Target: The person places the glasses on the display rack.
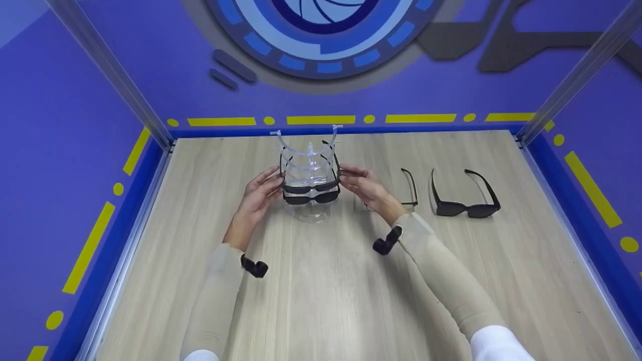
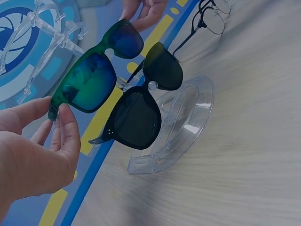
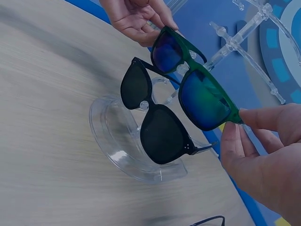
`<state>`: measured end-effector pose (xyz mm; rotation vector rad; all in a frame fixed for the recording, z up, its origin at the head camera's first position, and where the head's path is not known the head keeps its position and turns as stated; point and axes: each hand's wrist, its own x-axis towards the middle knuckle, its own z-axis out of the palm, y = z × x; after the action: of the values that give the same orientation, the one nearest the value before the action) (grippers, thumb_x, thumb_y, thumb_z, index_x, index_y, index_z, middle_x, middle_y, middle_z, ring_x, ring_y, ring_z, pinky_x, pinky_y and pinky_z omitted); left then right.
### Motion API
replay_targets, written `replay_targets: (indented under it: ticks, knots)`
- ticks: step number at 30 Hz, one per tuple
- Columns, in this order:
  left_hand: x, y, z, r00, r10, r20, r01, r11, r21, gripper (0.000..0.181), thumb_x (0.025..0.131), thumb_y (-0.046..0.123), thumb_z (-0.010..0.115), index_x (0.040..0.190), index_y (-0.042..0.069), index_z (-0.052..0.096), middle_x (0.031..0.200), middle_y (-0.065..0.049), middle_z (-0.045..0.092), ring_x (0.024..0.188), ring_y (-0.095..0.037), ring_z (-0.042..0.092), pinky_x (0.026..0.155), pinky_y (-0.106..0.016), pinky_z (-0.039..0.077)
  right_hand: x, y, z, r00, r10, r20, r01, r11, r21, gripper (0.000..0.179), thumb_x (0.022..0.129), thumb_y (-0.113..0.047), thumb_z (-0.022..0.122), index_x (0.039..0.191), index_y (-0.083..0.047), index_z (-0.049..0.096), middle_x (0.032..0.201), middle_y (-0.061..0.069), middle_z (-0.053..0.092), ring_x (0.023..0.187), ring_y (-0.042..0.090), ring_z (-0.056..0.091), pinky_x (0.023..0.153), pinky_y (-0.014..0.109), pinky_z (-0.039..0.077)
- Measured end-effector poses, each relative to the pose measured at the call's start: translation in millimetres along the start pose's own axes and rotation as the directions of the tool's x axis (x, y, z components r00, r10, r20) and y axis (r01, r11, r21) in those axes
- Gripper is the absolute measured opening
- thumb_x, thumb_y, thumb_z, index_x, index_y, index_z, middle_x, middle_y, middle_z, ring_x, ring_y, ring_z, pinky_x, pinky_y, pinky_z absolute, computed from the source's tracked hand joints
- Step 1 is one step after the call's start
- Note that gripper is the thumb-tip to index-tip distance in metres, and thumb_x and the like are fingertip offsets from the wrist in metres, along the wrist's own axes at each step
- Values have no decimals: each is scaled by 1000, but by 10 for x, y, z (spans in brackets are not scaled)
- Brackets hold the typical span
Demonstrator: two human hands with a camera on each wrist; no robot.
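A clear plastic display stand (image 1: pixel 310 218) rises near the back of the table, with curved arms one above another. Black sunglasses (image 2: pixel 137 117) sit on its lowest tier. Just above them are green-framed sunglasses (image 3: pixel 207 100) with blue-green mirrored lenses, dark in the head view. My left hand (image 1: pixel 258 195) pinches one end of the green frame near the hinge, between thumb and fingers. At the opposite end my right hand (image 1: pixel 368 188) pinches it the same way. The temples point back past the stand's sides. Whether the frame's bridge rests on its tier I cannot tell.
Right of the stand lie thin-framed glasses (image 1: pixel 415 188), partly hidden by my right hand and wrist. Farther right, large black sunglasses (image 1: pixel 479 210) stand with temples unfolded. Blue-purple panels (image 1: pixel 321 103) wall in the table's back and sides. The stand's upper arms (image 1: pixel 306 152) are bare.
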<state>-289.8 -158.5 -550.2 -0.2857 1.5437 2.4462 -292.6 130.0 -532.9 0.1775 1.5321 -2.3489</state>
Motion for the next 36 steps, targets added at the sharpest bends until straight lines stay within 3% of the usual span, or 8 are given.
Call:
replay_targets:
  ticks: [7,14,31,33,36]
  knots:
    - [5,-18,-3,1000,14,10,-14,1000,17,51,99,-2,62,148,3,50,106,5,74,93,-8,67,85,-23,54,7,30,-1,1000,-11,-13,11,1000,-16,50,95,17,51,145,14,43,100,0,71,95,9,67,97,24,55]
    - [23,-29,0,1000,9,8,-9,1000,2,49,100,-2,60,148,2,50,107,3,74,92,-7,67,84,-21,56,25,42,-15,999,-3,-37,2,999,-53,49,97,13,53,146,12,43,102,0,68,96,8,66,108,29,51]
    - [13,-15,-77,1000,-16,-9,16,1000,-2,48,100,1,61,148,4,51,104,3,73,93,-9,68,86,-21,58,20,44,-25,1000,-3,-26,1,996,-87,49,98,11,52,147,12,43,103,0,68,99,9,66,106,28,53]
    - [1,-14,-113,1000,-23,-15,23,1000,7,48,101,1,61,148,4,51,105,3,73,95,-9,68,87,-21,58,9,37,-54,1000,5,-28,-8,994,-110,49,99,9,54,146,10,44,107,1,69,100,10,67,109,31,51]
    - [-28,-22,-178,999,-36,-23,37,999,31,48,101,4,61,148,6,52,122,-6,70,99,-10,68,90,-21,58,-15,21,-123,999,28,-31,-32,988,-149,49,101,3,56,148,8,44,127,14,67,117,21,66,115,36,47]
